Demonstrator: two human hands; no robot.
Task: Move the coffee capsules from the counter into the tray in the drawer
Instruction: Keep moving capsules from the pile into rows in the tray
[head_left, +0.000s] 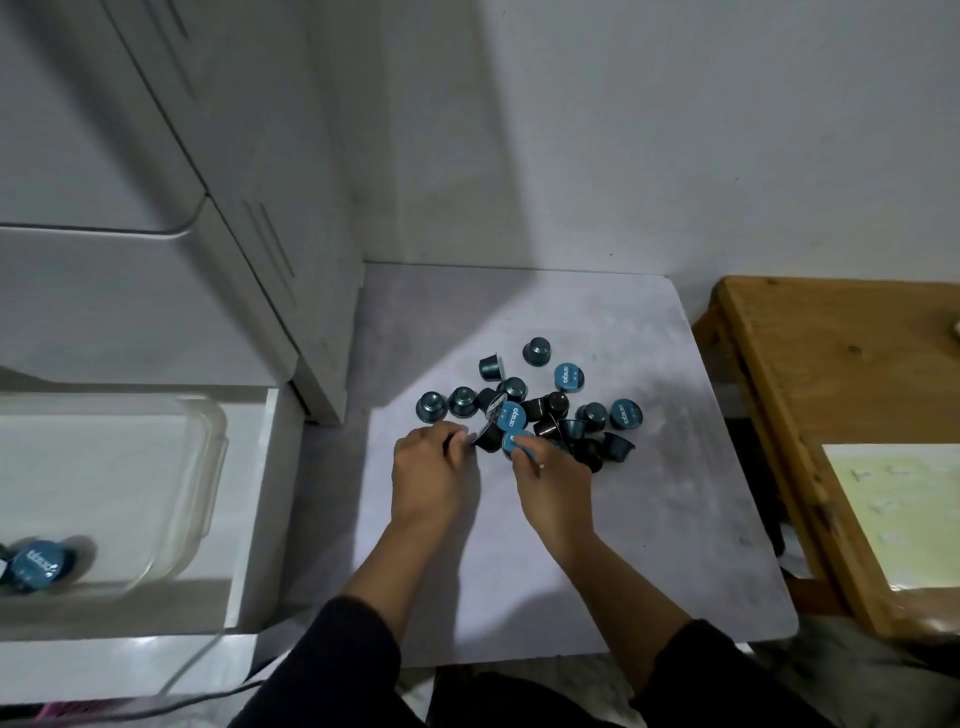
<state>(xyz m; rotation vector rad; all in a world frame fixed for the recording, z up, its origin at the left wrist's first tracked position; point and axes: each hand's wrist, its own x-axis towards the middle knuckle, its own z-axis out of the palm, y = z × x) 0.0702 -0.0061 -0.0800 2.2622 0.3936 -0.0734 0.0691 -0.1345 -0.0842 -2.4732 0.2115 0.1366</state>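
Note:
Several dark coffee capsules with blue foil lids lie heaped on the pale grey counter. My left hand reaches the heap's near-left edge, its fingers curled on a dark capsule. Beside it, my right hand pinches a blue-lidded capsule at the front of the heap. To the left, an open white drawer holds a clear plastic tray. A blue-lidded capsule lies in the tray's near-left corner.
White cabinet fronts rise behind the drawer and left of the counter. A wooden table with a pale sheet of paper stands to the right. A cable runs along the floor below the drawer.

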